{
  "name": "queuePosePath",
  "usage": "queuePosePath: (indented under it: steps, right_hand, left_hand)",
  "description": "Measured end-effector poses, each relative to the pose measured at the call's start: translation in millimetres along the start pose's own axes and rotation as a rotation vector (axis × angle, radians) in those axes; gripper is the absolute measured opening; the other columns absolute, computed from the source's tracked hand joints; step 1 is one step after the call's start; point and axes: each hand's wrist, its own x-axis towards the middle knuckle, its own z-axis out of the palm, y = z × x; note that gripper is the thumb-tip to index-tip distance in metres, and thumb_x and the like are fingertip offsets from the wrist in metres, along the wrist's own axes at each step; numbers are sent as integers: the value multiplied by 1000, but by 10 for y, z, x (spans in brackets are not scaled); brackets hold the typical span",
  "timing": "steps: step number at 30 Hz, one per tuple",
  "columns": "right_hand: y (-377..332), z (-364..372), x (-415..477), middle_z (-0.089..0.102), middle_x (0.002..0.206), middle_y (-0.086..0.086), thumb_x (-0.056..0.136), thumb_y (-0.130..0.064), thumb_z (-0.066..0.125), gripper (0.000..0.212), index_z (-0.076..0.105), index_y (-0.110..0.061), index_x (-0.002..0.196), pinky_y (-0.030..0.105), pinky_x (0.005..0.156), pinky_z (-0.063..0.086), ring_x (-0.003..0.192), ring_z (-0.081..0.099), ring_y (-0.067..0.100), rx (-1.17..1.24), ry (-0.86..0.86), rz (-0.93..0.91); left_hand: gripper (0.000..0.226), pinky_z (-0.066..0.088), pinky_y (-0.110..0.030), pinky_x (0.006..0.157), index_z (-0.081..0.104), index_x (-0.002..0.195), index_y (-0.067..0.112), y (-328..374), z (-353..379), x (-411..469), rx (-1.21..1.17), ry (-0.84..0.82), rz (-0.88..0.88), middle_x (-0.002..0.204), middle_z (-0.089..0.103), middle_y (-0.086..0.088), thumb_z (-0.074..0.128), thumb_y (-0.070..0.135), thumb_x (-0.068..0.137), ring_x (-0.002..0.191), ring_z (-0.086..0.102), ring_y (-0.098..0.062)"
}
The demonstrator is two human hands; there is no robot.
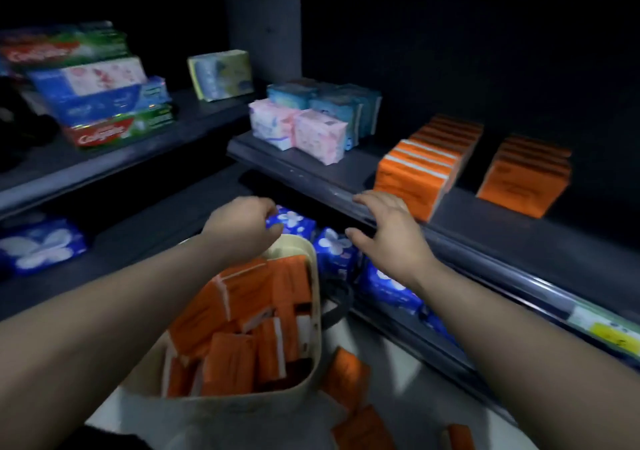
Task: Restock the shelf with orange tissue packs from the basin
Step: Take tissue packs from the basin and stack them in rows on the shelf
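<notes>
Since neither hand carries an orange pack, I take the step in hand to be the next pick from the basin (242, 408).

Hand state:
- The left hand (242, 224) hangs over the basin's far rim with its fingers curled. I cannot tell whether it grips the rim or holds nothing.
- The right hand (389, 241) is spread and holds nothing, its fingertips on the front edge of the shelf (311, 169).

Stock:
- The orange tissue packs (242, 314) lie jumbled in the basin, some on edge and some flat.
- Loose packs (346, 377) lie on the floor beside it.
- Two shelf rows (426, 162) of orange packs stand with a gap between them.

Recommended method, in my judgement:
1. I steady the basin with the left hand.
2. I drop the right hand onto a top pack standing on edge and pinch its broad faces. The wrap looks slippery, so I grip firmly.
3. I lift straight up, clear of the rim.
4. I set the pack upright at the front of a row, faces aligned.
</notes>
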Motion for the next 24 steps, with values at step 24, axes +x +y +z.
queuePosePath:
  steps: [24]
  right_hand:
    - [-263, 1711, -115, 62, 123, 2, 84, -22, 63, 45, 56, -22, 128, 28, 90, 43, 111, 57, 19, 179, -351, 184]
  left_hand:
    - [43, 43, -39, 93, 59, 114, 17, -1228, 1325, 71, 202, -281, -147, 122, 53, -14, 60, 46, 83, 113, 51, -33]
